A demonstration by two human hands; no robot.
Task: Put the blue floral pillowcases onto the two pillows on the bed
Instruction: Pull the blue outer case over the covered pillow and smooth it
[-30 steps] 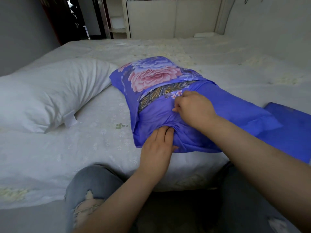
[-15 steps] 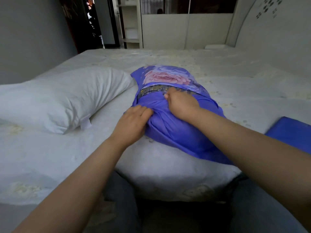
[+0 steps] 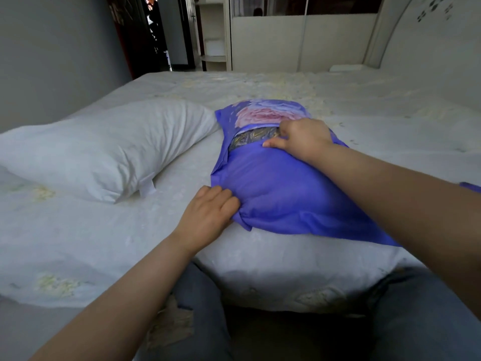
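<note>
Bedroom, grey wall beyond the left fingers, pale wardrobe (image 3: 299,43) across the back, dark doorway (image 3: 156,35) beside it. Bed (image 3: 78,243) under a white sheet with faint yellow flower print.

Item 1: blue floral pillowcase (image 3: 281,194), already over 1 pillow, lying on the bed near its front edge. Pink and lilac flower print on the far end, past the right fingertips; plain blue panel on the near half, between the 2 hands; dark patterned band just under the right fingers.

Item 2: bare white pillow (image 3: 109,152), uncovered, to the outer side of the left fingers, well apart from them, its far corner just beside the covered pillow.

Item 3: scrap of second blue cloth (image 3: 469,187), beyond the right forearm, mostly hidden.

Left hand (image 3: 208,214): fingers together and nearly straight, tips pressed against the near left corner of the blue panel, fabric bunched at them.

Right hand (image 3: 304,139): fingers curled, pinching the fold where the blue panel meets the patterned band.

Ripped jeans (image 3: 197,308) below both wrists.
</note>
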